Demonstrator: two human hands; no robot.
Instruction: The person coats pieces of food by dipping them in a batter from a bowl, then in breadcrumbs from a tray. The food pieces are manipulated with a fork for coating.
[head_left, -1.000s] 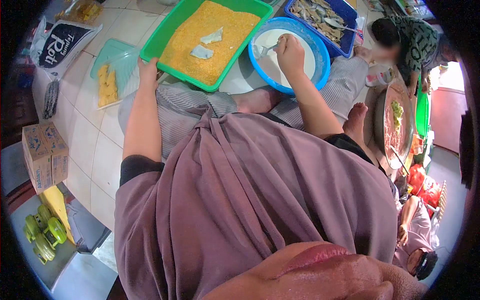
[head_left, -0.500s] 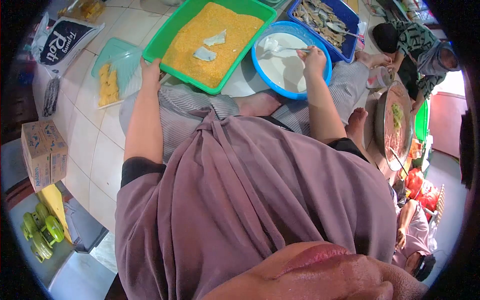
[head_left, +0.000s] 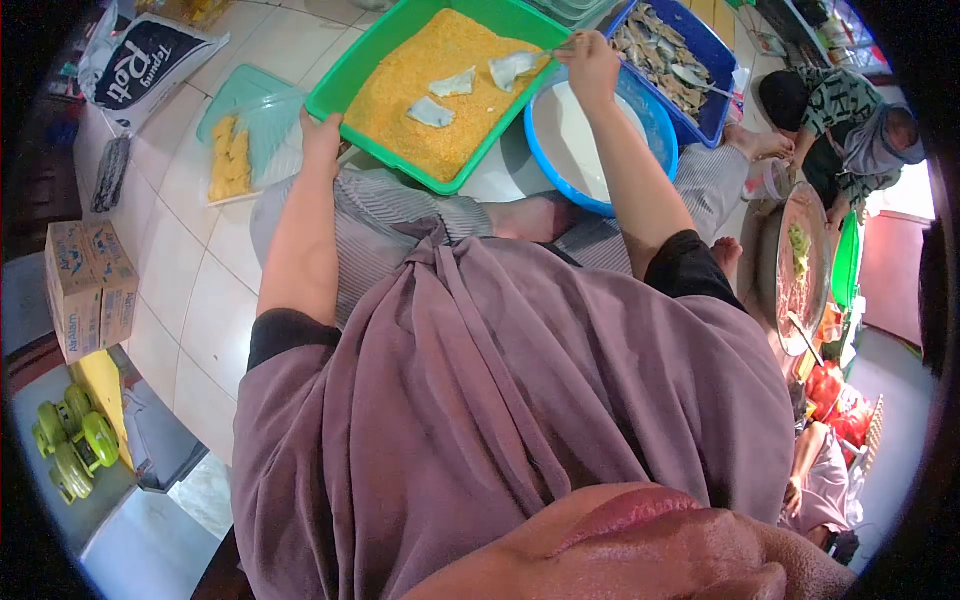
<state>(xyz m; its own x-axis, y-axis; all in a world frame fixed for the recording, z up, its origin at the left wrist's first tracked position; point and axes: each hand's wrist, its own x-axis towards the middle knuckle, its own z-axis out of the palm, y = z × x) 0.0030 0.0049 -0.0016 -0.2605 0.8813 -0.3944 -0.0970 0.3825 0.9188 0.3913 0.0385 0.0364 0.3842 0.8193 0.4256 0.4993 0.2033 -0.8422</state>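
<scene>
one clear container (head_left: 262,160) is set left of the green tray (head_left: 400,160), whose left corner is gripped by the left hand (head_left: 322,142), arm extended, presumably for steadiness. two pale pieces (head_left: 431,112) are laid on the tray's yellow crumbs (head_left: 385,100); at its right side, a third piece (head_left: 510,70) is borne by a metal utensil (head_left: 549,53), pinched in the raised right hand (head_left: 592,68), forearm slanting over the blue basin (head_left: 572,195), probably kept beside the tray for short reach.

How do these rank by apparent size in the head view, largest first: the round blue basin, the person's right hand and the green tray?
1. Green tray
2. Round blue basin
3. Right hand
</scene>
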